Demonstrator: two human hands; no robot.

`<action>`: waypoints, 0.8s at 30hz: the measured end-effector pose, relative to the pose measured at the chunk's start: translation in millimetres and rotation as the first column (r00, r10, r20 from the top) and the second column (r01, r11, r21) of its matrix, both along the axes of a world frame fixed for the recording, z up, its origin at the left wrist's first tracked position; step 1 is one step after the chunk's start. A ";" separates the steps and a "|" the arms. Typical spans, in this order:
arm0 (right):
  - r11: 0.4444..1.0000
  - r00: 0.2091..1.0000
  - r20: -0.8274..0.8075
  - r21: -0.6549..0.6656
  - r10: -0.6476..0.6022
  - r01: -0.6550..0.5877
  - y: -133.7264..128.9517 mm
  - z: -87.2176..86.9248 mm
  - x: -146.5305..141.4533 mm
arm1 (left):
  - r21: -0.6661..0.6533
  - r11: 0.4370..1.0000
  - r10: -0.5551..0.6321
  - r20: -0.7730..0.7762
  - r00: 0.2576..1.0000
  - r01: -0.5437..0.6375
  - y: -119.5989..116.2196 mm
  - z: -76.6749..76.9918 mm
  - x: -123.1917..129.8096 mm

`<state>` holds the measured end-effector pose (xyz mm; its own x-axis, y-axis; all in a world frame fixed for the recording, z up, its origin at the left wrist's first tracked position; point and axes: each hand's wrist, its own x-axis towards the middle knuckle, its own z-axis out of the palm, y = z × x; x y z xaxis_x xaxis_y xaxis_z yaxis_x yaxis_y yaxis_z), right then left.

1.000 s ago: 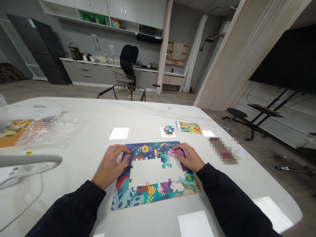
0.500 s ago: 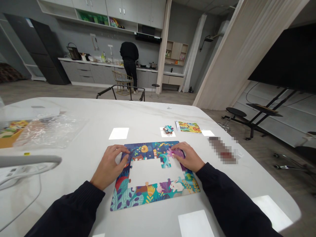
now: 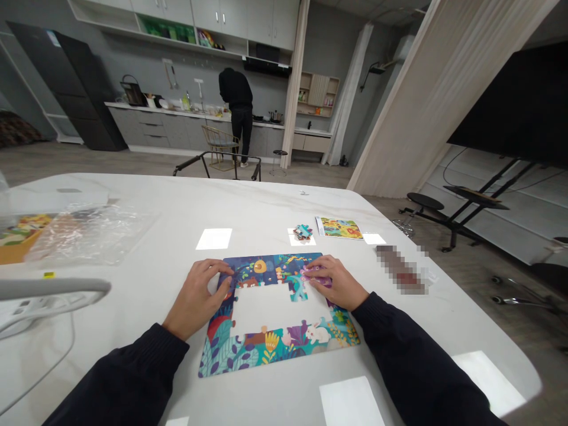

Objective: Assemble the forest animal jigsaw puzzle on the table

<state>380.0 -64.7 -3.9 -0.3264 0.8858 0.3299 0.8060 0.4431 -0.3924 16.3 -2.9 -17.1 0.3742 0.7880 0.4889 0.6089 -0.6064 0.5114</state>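
A colourful jigsaw puzzle (image 3: 231, 354) lies flat on the white table, its border assembled and its middle bare. My left hand (image 3: 199, 296) rests on the upper left corner, thumb and fingers apart, touching the border. My right hand (image 3: 336, 283) lies over the upper right part, with fingertips on the purple pieces there and covering some of them. Just left of those fingers, a turquoise puzzle piece (image 3: 299, 289) juts down from the top border into the gap. Beyond the puzzle sits a small pile of loose puzzle pieces (image 3: 303, 231).
A picture card (image 3: 341, 229) lies behind the puzzle, with a pixelated item (image 3: 402, 271) to its right. On the left are a clear plastic bag (image 3: 95, 234), a yellow box (image 3: 13, 253) and a white curved stand (image 3: 53, 289). A person (image 3: 236, 97) stands at the far counter.
My right fingers have shifted slightly left over the purple pieces. My left hand and the puzzle stay nearly still. The person at the counter has moved slightly right.
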 end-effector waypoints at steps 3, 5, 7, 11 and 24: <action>1.000 1.000 0.007 0.000 0.006 -0.006 -0.3 -0.1 0.1 | -0.018 1.000 -0.012 -0.012 1.000 0.012 0.4 -1.2 -0.2; 1.000 1.000 -0.002 0.001 0.012 -0.012 -0.4 0.2 -0.1 | -0.038 0.999 -0.032 -0.029 0.999 0.031 0.0 -2.0 0.3; 1.000 1.000 -0.024 0.001 0.016 -0.016 -0.2 0.0 -0.6 | -0.055 0.997 -0.056 -0.057 0.997 0.053 -0.8 -2.9 1.1; 1.000 0.996 -0.085 -0.010 0.003 -0.004 0.8 -3.0 -2.2 | -0.075 0.995 -0.079 -0.129 0.989 0.070 -2.1 -5.8 1.8; 1.000 1.000 -0.010 0.011 0.029 -0.029 2.0 -2.6 -4.3 | -0.115 0.992 -0.067 -0.166 0.984 0.048 -1.4 -8.5 1.8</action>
